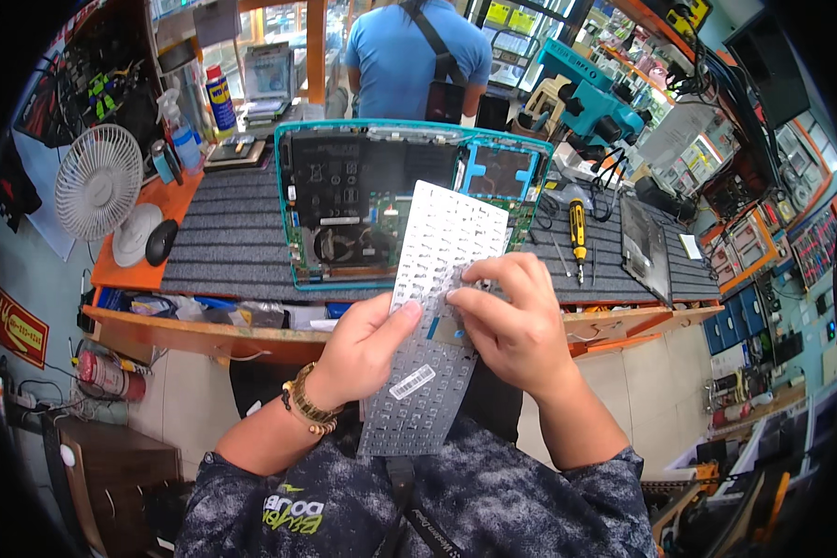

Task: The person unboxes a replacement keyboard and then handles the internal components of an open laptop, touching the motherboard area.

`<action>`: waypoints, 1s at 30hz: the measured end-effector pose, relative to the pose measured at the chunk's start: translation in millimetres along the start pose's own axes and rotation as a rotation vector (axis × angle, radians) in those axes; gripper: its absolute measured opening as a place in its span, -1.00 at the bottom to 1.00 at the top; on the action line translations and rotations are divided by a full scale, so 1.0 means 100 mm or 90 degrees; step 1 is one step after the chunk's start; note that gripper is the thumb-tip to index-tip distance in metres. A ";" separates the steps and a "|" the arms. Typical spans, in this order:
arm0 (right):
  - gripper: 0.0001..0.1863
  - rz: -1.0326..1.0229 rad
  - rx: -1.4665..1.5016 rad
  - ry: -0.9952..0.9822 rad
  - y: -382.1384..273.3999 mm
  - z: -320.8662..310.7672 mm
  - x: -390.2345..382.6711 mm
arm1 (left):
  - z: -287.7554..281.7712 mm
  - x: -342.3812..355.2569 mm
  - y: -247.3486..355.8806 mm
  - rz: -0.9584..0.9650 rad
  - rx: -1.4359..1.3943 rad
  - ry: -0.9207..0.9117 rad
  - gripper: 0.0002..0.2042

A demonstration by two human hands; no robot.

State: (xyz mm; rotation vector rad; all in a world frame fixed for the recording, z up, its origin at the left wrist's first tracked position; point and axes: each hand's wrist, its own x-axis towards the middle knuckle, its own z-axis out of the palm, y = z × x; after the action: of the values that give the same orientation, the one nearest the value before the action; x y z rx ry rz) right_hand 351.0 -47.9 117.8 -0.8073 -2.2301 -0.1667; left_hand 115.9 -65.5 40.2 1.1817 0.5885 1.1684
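Note:
My left hand (356, 346) grips the left edge of a long silver keyboard (432, 232), held tilted lengthwise with its perforated metal back showing and a white barcode sticker (411, 381) on it. The curled fingers of my right hand (507, 321) press at the middle of its right side, by a small dark flap with a blue strip; what the fingertips pinch there is unclear. Behind the keyboard, on the grey ridged mat (214, 242), lies an opened teal laptop chassis (344, 167) with exposed boards and a black fan.
A yellow screwdriver (577, 232), dark panel (646, 251) and cables sit right of the chassis; a teal microscope (586, 107) stands behind. A white fan (98, 181), black mouse (161, 242) and spray can (219, 98) are left. A person in blue (409, 60) faces away beyond the bench.

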 end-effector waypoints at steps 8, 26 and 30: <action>-0.72 0.011 0.031 0.007 -0.01 0.05 -0.02 | 0.03 -0.01 0.01 0.009 0.014 -0.006 -0.61; -0.69 0.012 0.040 0.012 0.00 0.06 -0.03 | 0.05 -0.01 0.04 0.028 0.008 -0.007 -0.60; -0.70 0.011 0.043 0.002 0.00 0.07 -0.02 | -0.01 -0.01 -0.01 0.026 0.066 -0.009 -0.60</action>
State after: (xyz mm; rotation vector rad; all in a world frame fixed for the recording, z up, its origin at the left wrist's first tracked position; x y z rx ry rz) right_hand 348.1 -46.7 111.2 -0.7884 -2.2128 -0.0850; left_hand 115.5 -65.9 38.7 1.2944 0.6218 1.1749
